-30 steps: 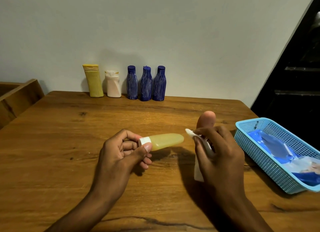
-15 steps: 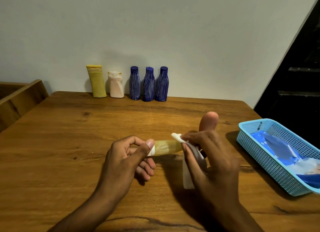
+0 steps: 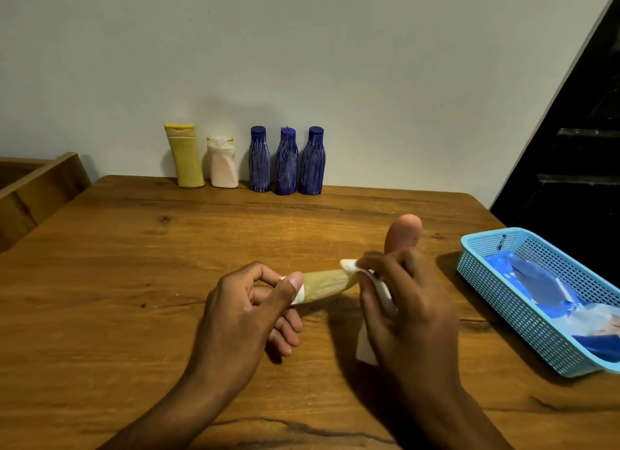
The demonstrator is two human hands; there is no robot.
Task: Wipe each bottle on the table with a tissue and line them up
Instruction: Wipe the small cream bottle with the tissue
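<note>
Wooden table (image 3: 134, 265) against a pale wall. Above its middle the left hand (image 3: 248, 312) pinches the white cap end of a translucent yellowish tube (image 3: 327, 282), held level. The right hand (image 3: 406, 302) grips a white tissue (image 3: 375, 288) wrapped round the tube's far end. Behind the tube, five bottles line the wall: one yellow (image 3: 184, 156), one cream (image 3: 222, 162), three blue (image 3: 286, 162). One peach bottle (image 3: 402, 230) stands just behind the right hand; one basket (image 3: 496, 282) lies right of it.

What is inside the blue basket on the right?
The blue basket holds blue plastic packaging, with a paler clear piece toward its near end. Whatever lies beneath is covered, and the frame edge cuts off the basket's right side.
</note>
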